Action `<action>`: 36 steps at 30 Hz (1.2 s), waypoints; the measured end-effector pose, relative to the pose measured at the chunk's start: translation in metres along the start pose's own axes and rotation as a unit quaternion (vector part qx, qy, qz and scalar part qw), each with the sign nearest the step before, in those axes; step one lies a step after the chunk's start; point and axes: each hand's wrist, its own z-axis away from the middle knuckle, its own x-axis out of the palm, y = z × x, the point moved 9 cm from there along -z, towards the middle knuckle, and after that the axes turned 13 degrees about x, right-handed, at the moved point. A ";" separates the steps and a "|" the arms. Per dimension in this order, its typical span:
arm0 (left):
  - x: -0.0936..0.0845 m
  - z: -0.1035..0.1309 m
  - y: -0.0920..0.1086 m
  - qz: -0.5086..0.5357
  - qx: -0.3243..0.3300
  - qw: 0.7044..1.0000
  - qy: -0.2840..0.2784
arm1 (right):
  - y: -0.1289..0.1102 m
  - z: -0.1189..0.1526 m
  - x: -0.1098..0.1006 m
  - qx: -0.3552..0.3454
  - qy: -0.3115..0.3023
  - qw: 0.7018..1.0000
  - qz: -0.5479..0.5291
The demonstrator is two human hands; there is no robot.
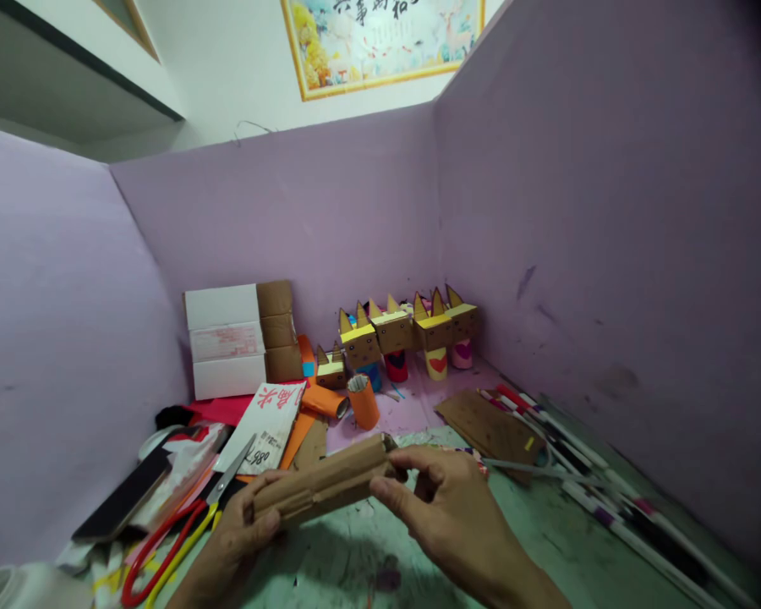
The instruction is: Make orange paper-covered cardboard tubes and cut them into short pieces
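Observation:
A long folded piece of brown cardboard [323, 482] is held up over the green table, its right end slightly higher. My left hand [244, 529] is closed around its left end, thumb on the near side. At the other end, the thumb and fingers of my right hand [440, 495] pinch the cardboard edge. The inside of the fold is mostly hidden. Just beyond it stands an upright orange paper tube [364, 404], and a second orange tube [325, 401] lies on its side. Scissors [183, 529] with red and yellow handles lie beside my left hand.
Several cardboard figures [393, 331] with pointed ears stand on coloured tubes at the back. A white and brown box [228, 351] leans on the purple wall. Flat cardboard [491, 431] and several marker pens [640, 529] lie right. A dark phone-like slab [123, 495] lies left.

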 end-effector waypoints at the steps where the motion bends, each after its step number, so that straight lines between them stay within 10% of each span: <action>1: 0.000 -0.001 0.000 -0.004 0.001 1.000 -0.003 | 0.006 -0.003 0.005 0.022 -0.018 1.000 -0.005; 7: 0.005 0.002 0.002 -0.004 -0.006 1.000 0.011 | 0.054 -0.017 0.020 0.198 -0.043 0.969 -0.141; 22: 0.009 0.004 0.005 -0.030 -0.015 0.998 0.054 | 0.073 -0.025 0.020 0.226 -0.024 0.959 -0.170; 30: 0.003 0.007 0.003 -0.001 -0.035 0.995 0.088 | 0.053 -0.023 -0.028 0.061 0.230 0.965 0.106; 33: -0.006 0.007 0.006 0.010 -0.041 0.993 0.112 | 0.070 -0.026 -0.048 0.101 0.282 0.954 0.007; 36: -0.001 0.007 0.008 0.025 -0.049 0.992 0.110 | 0.087 -0.033 -0.022 0.175 0.155 0.952 -0.196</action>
